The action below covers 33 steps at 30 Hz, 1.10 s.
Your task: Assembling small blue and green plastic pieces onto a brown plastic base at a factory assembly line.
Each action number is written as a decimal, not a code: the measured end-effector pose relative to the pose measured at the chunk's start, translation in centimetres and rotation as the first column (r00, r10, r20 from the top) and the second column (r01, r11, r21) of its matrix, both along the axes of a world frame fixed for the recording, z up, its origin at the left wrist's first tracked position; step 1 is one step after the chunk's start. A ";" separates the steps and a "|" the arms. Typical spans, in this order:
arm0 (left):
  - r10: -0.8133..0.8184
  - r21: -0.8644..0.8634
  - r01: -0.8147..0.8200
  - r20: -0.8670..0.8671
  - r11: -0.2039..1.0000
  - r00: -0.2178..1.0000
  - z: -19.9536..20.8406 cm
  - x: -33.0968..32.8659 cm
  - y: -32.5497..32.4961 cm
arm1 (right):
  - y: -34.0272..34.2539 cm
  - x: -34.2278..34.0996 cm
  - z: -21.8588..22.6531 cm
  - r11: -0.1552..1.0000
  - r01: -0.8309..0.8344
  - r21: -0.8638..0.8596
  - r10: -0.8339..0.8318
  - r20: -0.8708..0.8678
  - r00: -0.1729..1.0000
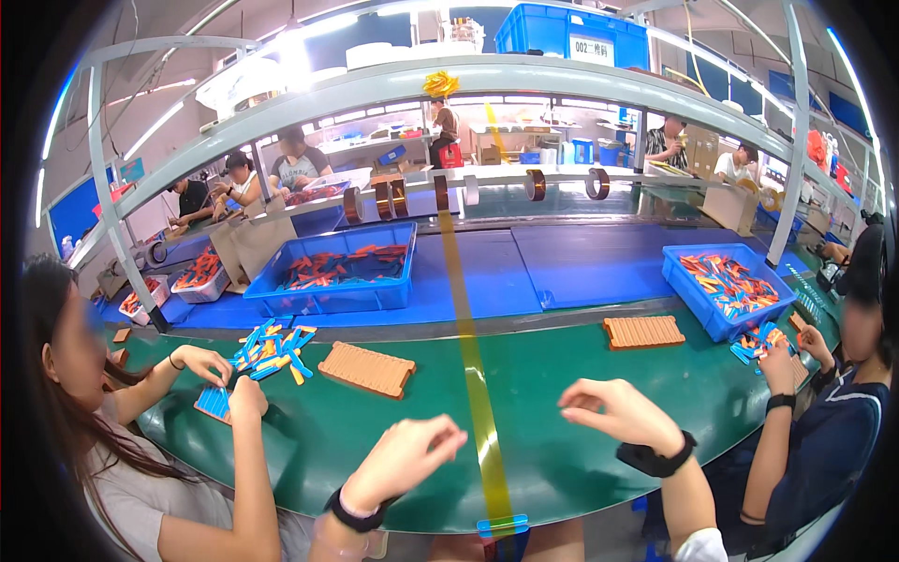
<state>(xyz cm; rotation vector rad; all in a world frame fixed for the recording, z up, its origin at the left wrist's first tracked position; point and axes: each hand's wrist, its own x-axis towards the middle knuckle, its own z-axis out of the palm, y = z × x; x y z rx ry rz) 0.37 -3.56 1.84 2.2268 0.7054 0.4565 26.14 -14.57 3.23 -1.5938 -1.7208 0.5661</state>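
My left hand (405, 457) hovers above the green work surface (552, 487), left of a yellow tape strip (482, 429). Its fingers are loosely bent and apart, with nothing seen in them. On the strip's other side, my right hand (620, 412) is raised too, fingers curved with a gap to the thumb and no object between. Black bands circle both wrists. Beyond my left hand lies a ridged orange tray (365, 370); a similar orange tray (644, 332) is beyond my right hand. A small blue piece (503, 525) sits at the near edge, on the strip's end.
Co-workers sit at both sides; the left person's hands (220, 375) handle a blue-filled tray beside a pile of blue and orange pieces (272, 352). Blue bins (351, 298) (726, 323) of such pieces stand farther back. Tape rolls (441, 193) hang from a rail above.
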 end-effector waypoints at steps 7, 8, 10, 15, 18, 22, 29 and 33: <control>-0.028 -0.252 0.167 0.477 0.953 0.878 -0.6 6.6 5.3 | 7.7 -4.9 1.2 0.975 -0.167 0.146 0.164 0.036 0.986; -0.029 -0.250 0.184 0.518 0.950 0.855 0.1 7.3 5.4 | 8.2 -5.2 1.6 0.971 -0.147 0.191 0.159 -0.050 0.986; -0.067 -0.150 0.192 0.596 0.970 0.800 2.7 8.1 4.7 | 8.3 -5.0 3.4 0.959 -0.127 0.255 0.177 -0.181 0.967; -0.101 -0.068 0.189 0.647 0.980 0.756 4.4 8.7 4.8 | 8.8 -5.1 4.0 0.917 -0.091 0.389 0.197 -0.241 0.950; -0.095 -0.118 0.227 0.659 0.967 0.746 4.0 9.0 5.6 | 9.4 -5.0 3.8 0.919 -0.115 0.378 0.212 -0.227 0.951; -0.145 -0.106 0.284 0.663 0.953 0.734 4.3 9.5 5.3 | 9.6 -4.6 3.2 0.904 -0.144 0.403 0.211 -0.128 0.969; -0.180 -0.115 0.305 0.595 0.945 0.783 3.3 9.6 6.1 | 10.6 -5.5 2.6 0.910 -0.133 0.394 0.188 -0.105 0.977; -0.216 -0.108 0.327 0.554 0.939 0.804 3.5 9.9 5.4 | 9.9 -5.2 2.8 0.933 -0.180 0.310 0.231 -0.139 0.963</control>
